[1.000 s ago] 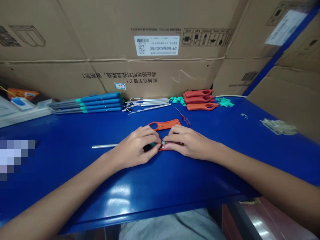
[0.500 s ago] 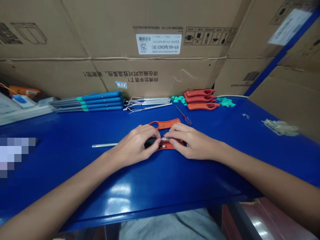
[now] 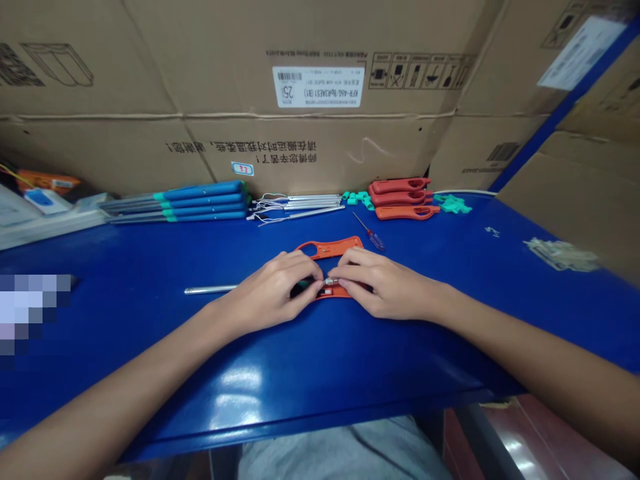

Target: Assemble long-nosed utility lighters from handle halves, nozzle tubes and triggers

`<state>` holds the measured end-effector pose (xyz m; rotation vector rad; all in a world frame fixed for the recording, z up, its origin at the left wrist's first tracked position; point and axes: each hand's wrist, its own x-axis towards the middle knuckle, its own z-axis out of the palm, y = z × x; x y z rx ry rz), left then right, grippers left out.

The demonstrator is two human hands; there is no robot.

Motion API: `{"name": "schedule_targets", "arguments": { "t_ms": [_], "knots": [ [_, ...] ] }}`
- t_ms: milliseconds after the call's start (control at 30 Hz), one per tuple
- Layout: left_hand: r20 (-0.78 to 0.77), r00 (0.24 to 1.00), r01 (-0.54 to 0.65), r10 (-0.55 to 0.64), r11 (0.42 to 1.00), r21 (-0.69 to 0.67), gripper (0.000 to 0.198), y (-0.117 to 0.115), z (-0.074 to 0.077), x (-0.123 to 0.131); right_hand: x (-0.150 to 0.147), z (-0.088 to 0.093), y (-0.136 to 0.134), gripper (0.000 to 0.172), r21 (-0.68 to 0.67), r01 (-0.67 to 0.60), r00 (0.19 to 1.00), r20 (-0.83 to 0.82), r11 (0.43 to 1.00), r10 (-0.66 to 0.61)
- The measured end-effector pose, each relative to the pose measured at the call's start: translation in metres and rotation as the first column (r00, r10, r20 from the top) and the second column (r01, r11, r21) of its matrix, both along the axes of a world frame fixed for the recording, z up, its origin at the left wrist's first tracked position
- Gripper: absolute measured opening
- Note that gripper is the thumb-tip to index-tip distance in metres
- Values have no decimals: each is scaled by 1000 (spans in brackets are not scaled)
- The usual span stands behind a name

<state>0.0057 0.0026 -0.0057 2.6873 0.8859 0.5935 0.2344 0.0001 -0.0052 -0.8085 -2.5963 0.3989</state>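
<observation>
Pinched nearly closed, the left hand (image 3: pixel 280 287) has thumb and forefinger at the left end of a small part (image 3: pixel 330 281); the right hand (image 3: pixel 385 285) meets its right end with fingertips drawn together, though how hard either presses I cannot tell. Taking it from both ends likely steadies it over the orange lower shell (image 3: pixel 340 293), about midway between the back and front edges of the worktop (image 3: pixel 350 373). Four blue handles (image 3: pixel 205 202) lie stacked toward the left back corner, probably to save room. Nearer the front edge, a tube (image 3: pixel 210 290) runs in under the left hand. Silver tubes (image 3: pixel 313 201) line the back edge, seemingly sorted by kind, as are green caps (image 3: pixel 356 198) beside them. Just behind the hands lies the upper shell (image 3: pixel 333 250), and past it a screwdriver (image 3: pixel 375 240), arguably within easy reach. Red handles (image 3: pixel 403 198) and green pieces (image 3: pixel 453 203) continue the back row; pale strips (image 3: pixel 560 255) sit toward the right edge. As for looks, the small part is short, pale and shiny, half hidden by fingertips; the lower shell is bright orange, with a whitish bit inside.
</observation>
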Motion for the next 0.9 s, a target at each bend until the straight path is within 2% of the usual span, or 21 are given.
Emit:
{"name": "schedule_targets", "arguments": {
  "t_ms": [267,467,900],
  "knots": [
    [-30,999,8,-10,999,-48,20,-2,4,0,-1,0,-1,26,8,4,1000,30,1000,-4],
    [-47,998,34,-37,998,-51,13,-4,9,-1,0,0,-2,25,4,3,1000,23,1000,-3],
    [-86,996,-9,3,997,-70,18,-3,6,-3,0,1,-1,25,1,11,999,31,1000,-11]
  ]
}}
